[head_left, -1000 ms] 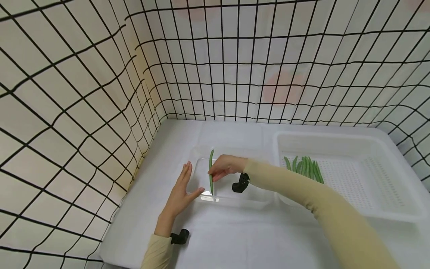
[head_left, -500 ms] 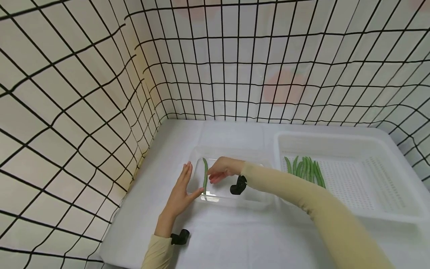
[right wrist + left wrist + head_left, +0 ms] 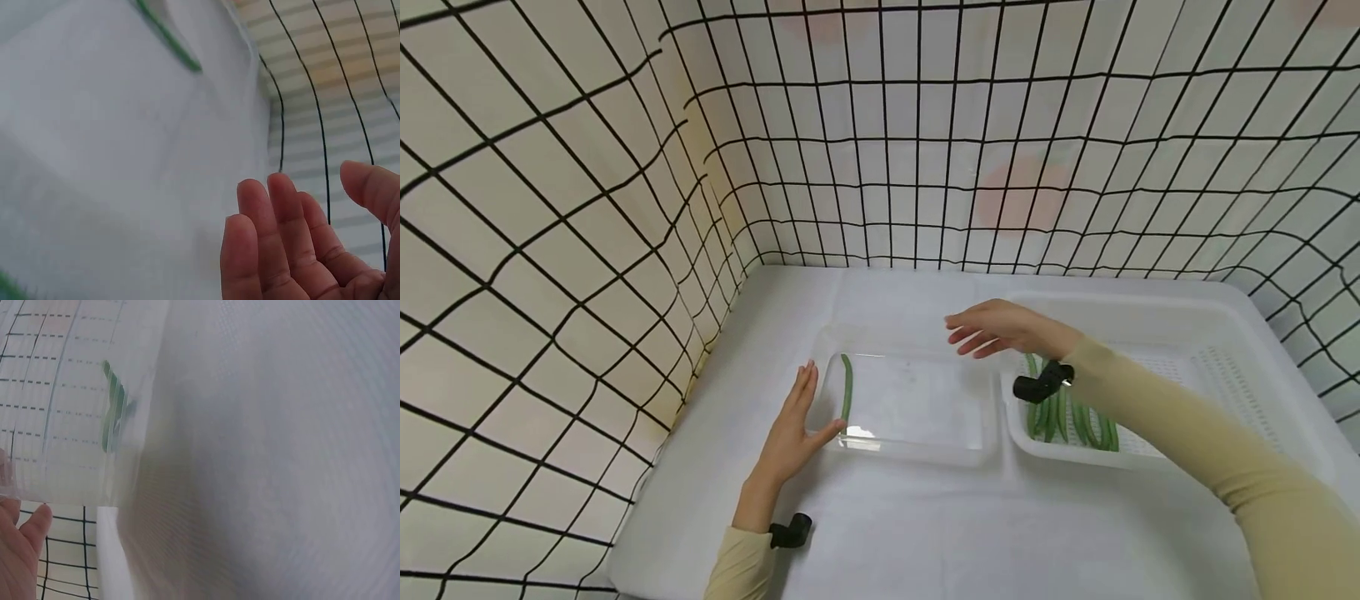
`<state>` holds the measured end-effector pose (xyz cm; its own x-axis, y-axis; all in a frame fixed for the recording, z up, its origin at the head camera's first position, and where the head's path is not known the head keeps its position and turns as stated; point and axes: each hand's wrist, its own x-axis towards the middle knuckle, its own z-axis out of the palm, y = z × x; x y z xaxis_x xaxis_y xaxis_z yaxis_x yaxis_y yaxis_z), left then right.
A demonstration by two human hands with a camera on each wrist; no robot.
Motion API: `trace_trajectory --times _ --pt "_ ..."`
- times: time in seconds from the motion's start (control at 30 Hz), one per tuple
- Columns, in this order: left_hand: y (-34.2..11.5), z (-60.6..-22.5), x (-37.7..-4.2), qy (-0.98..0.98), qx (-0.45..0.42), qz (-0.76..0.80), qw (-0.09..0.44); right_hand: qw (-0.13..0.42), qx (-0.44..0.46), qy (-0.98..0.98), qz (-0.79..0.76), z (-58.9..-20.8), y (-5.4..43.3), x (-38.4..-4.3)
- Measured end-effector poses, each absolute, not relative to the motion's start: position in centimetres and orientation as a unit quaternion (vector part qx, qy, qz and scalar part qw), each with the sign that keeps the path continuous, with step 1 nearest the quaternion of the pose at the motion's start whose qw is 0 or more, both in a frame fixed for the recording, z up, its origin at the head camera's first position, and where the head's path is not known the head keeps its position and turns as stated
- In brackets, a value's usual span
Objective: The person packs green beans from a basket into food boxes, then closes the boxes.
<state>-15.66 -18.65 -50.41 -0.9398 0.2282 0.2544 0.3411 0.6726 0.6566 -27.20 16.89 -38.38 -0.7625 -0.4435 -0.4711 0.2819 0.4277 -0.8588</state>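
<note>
One green bean (image 3: pixel 847 387) lies lengthwise near the left end of the clear plastic container (image 3: pixel 925 457). My left hand (image 3: pixel 792 433) rests against that container's left end, fingers straight and thumb spread towards its near corner. In the left wrist view, the left hand (image 3: pixel 19 550) shows at the lower left beside the clear wall. My right hand (image 3: pixel 1000 327) is above the gap between the container and the white basket (image 3: pixel 1225 308), holding nothing. Its fingers look relaxed and apart in the right wrist view (image 3: pixel 300 250). Several green beans (image 3: pixel 1086 425) lie in the basket's left part, partly hidden by the right wrist.
A black wire grid (image 3: pixel 895 142) stands along the back and left of the white-covered table (image 3: pixel 940 533). The basket has a perforated floor and raised walls. Black wrist cameras (image 3: pixel 792 531) are worn on both wrists.
My right hand let go of the bean at the container's left end. It then moved right towards the basket. The left hand stayed at the container, and the head view shifted slightly.
</note>
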Motion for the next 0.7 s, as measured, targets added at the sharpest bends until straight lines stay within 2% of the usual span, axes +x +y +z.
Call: trace_trajectory --times 0.2,0.3,0.53,0.7 --pt "-18.4 -50.4 -15.5 -0.912 -0.156 -0.373 0.075 0.282 -0.037 0.794 -0.538 -38.3 25.6 -26.0" --pt "-18.5 -50.4 -15.6 -0.912 -0.157 -0.372 0.077 0.27 -0.009 0.812 -0.517 -39.0 29.1 -25.6" --pt "-18.5 -50.3 -15.6 -0.91 -0.154 -0.378 0.067 0.297 0.09 0.829 -0.465 -42.6 35.5 -24.5" --pt "-18.5 -50.3 -15.5 -0.91 -0.158 -0.377 0.07 0.327 0.136 0.808 -0.471 -45.2 37.9 -23.9"
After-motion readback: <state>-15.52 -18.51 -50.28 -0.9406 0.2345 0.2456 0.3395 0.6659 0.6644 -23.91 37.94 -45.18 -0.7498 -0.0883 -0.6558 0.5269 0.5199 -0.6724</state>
